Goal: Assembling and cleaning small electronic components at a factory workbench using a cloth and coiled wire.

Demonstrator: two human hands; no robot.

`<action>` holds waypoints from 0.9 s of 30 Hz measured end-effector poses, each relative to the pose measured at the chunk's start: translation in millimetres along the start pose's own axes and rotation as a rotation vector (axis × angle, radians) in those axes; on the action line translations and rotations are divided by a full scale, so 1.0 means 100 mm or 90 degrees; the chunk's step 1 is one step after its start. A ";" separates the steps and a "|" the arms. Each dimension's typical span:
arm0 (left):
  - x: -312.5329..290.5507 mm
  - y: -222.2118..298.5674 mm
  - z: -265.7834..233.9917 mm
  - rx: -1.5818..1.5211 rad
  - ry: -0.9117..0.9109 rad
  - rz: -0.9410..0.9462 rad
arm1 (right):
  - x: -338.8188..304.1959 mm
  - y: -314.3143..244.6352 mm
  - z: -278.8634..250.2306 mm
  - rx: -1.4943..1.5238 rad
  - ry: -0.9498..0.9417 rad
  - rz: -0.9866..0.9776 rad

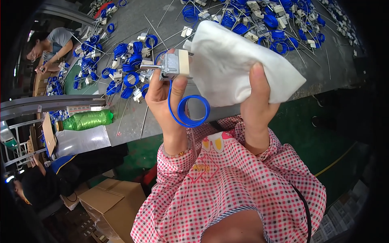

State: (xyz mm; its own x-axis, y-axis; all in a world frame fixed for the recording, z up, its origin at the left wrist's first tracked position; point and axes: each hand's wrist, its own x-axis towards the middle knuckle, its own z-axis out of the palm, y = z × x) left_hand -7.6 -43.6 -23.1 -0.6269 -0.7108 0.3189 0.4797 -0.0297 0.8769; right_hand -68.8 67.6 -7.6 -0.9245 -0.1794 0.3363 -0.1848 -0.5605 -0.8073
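The left hand (164,95) pinches a small metal switch part (172,65) between thumb and fingers, its thin shaft pointing left, away from the white cloth (235,60), and its blue coiled tube (188,110) hanging just below. The right hand (255,101) is closed on the cloth's lower edge, holding it just right of the part, touching its pale end. Both sit above the grey table (133,121).

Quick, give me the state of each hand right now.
Left hand: closed, grip on a small metal part with a blue coiled tube.
Right hand: closed, holding a white cloth.
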 end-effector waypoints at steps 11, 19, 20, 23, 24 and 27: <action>0.00 0.02 0.07 0.069 0.012 -0.012 | 0.02 0.10 -0.01 -0.302 -0.268 -0.324; 0.27 0.20 -0.12 0.585 -0.168 0.244 | 0.29 0.04 -0.23 0.139 0.220 0.142; 0.28 0.26 -0.12 0.585 -0.168 0.245 | 0.31 0.02 -0.25 0.140 0.220 0.142; 0.30 0.38 -0.05 0.642 -0.267 0.185 | 0.33 0.02 -0.31 0.138 0.203 0.080; 0.30 0.39 -0.05 0.642 -0.269 0.185 | 0.32 0.04 -0.32 0.138 0.205 0.080; 0.31 0.42 -0.03 0.630 -0.385 0.109 | 0.28 0.08 -0.34 -0.016 0.145 0.025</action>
State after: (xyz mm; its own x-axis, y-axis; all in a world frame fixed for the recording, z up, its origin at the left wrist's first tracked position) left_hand -5.0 -69.1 22.2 -0.9180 -0.1952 0.3451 0.0658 0.7833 0.6182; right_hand -107.2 85.4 -21.0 -0.9819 -0.0118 0.1891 -0.1535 -0.5358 -0.8303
